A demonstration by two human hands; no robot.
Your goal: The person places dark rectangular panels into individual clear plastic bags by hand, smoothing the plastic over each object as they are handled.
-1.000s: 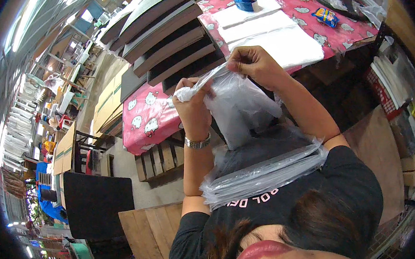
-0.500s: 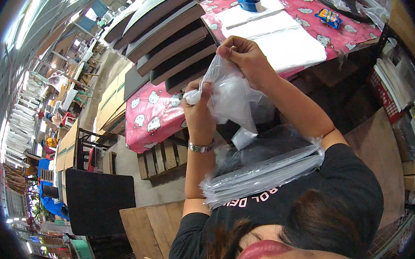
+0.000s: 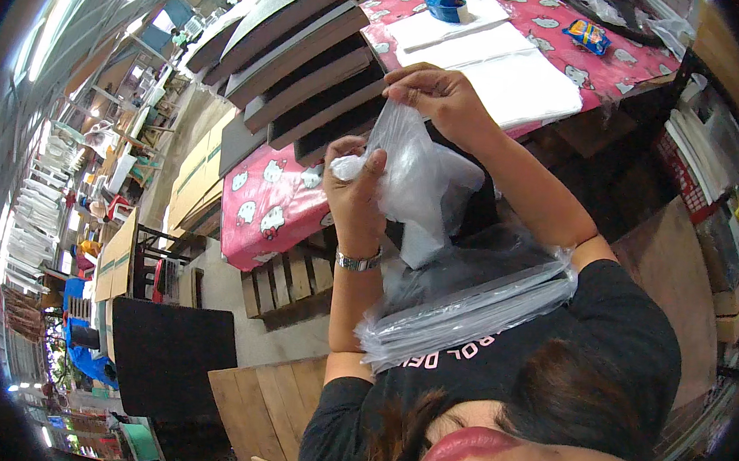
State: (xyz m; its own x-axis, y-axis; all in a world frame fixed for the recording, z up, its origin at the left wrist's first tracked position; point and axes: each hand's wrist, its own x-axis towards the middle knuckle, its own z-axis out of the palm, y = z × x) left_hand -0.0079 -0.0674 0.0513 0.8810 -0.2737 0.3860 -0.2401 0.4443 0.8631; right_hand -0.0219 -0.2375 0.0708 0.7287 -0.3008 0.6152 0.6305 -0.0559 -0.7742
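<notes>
A thin clear plastic bag is stretched between my hands and hangs down in crumpled folds. My right hand pinches its upper edge between thumb and fingers. Lower and to the left, my left hand is closed around the bag's side, with a white bunched bit poking out between thumb and fingers; I cannot tell whether that bit belongs to the bag. A stack of flat clear plastic bags lies against my body, below the hanging bag.
Dark flat panels are piled ahead on a table with a pink patterned cover. White sheets, a blue tape roll and a small blue-yellow packet lie at the far right. A red crate stands right; a wooden pallet sits below the table.
My left thumb and fingers have spread a little around the bag. The right fingers have shifted slightly along its edge, and the bag's lower end has swung left.
</notes>
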